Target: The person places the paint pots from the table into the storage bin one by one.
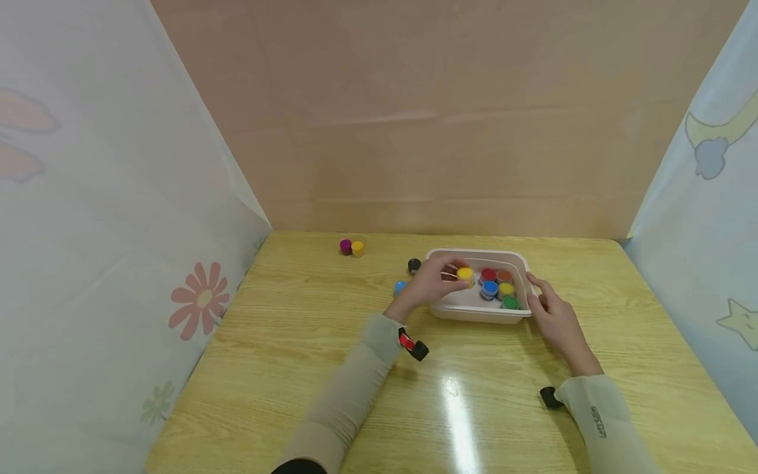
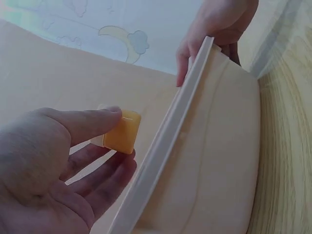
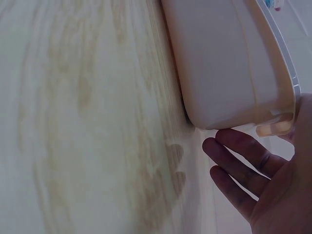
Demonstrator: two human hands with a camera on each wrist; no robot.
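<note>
My left hand [image 1: 430, 283] pinches a small paint pot with a yellow lid [image 1: 465, 274] between thumb and fingertips, above the left part of a white plastic tub [image 1: 478, 317]. The left wrist view shows the yellow-lidded pot lying sideways in the fingers, beside the tub's rim [image 2: 158, 146]. At the tub's right end my right hand [image 1: 553, 315] holds the rim, thumb over the edge; its other fingers [image 3: 239, 165] spread along the outer wall. Inside the tub, at its right, stand several pots, among them red [image 1: 488, 275], blue [image 1: 489, 289], yellow [image 1: 506, 289] and green [image 1: 510, 302].
A purple-lidded pot [image 1: 346, 247] and an orange-yellow one [image 1: 358, 249] stand side by side toward the back of the wooden table [image 1: 284, 329]. Just left of the tub are a black-lidded pot [image 1: 414, 266] and a light blue one [image 1: 400, 287], the latter partly behind my left hand.
</note>
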